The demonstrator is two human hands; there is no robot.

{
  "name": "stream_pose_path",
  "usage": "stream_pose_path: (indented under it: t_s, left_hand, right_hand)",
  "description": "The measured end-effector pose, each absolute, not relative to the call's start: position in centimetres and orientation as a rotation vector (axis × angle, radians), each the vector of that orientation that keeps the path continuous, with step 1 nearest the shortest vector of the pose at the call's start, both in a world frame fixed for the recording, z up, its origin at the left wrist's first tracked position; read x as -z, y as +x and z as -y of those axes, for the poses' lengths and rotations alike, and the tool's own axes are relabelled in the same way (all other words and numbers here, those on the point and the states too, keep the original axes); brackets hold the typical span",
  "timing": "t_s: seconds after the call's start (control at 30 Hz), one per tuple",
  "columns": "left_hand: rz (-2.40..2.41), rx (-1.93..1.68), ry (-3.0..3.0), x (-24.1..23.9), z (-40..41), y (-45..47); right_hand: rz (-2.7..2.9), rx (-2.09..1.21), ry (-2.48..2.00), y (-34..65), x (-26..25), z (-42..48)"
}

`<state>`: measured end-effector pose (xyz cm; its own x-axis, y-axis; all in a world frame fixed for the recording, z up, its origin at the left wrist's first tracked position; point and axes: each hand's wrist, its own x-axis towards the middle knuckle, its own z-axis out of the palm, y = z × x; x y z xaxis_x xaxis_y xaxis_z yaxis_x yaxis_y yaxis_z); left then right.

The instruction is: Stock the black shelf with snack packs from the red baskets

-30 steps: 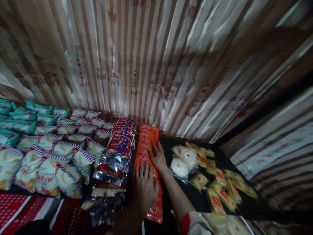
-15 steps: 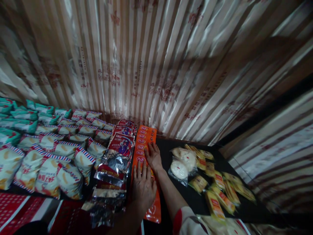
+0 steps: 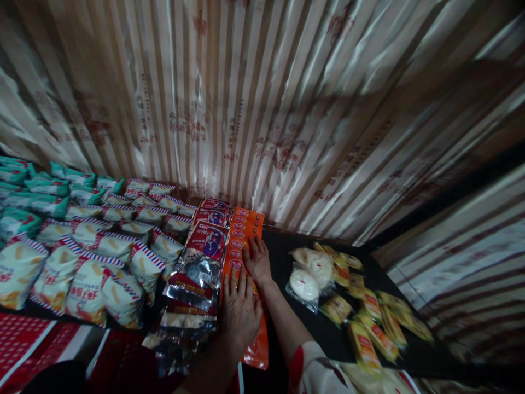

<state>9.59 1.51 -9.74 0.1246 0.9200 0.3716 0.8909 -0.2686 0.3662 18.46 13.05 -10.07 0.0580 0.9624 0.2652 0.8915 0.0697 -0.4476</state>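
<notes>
Both hands lie on a long orange snack packet (image 3: 237, 241), which is stretched out away from me on the black surface. My left hand (image 3: 241, 312) rests flat on its nearer half, fingers extended and pointing away. A little farther along, my right hand (image 3: 258, 260) presses on the packet's right side with its fingers stretched out. Part of the packet is covered by my hands and forearms. Close along its left edge lie overlapping dark red and silver snack packets (image 3: 205, 241).
Rows of puffed chip bags (image 3: 88, 290) fill the left, with green bags (image 3: 49, 205) behind. To the right lie round white cakes in clear wrappers (image 3: 304, 284) and several yellow packets (image 3: 365, 345) on the black table (image 3: 283, 249). A striped curtain (image 3: 262, 109) hangs behind.
The view has shifted slightly, so most things sit a little farther right. Both hands stay flat on the orange packet, nearly unmoved.
</notes>
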Motion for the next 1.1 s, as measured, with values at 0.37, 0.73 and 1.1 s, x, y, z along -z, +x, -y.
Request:
stream_pose_path:
  t_s: [0.37, 0.73, 1.1]
  left_hand:
    - [-1.912, -0.778, 2.312, 9.5, -1.4, 9.6]
    - [-1.931, -0.792, 2.311, 9.3, -1.4, 9.8]
    - [-1.873, -0.747, 2.301, 9.3, -1.6, 9.4]
  right_hand:
    - [1.906, -0.196, -1.802, 18.2, 10.3, -13.4]
    - [2.133, -0.238, -1.799, 18.5, 9.5, -14.2]
    - [1.997, -0.177, -1.993, 17.5, 10.3, -13.3]
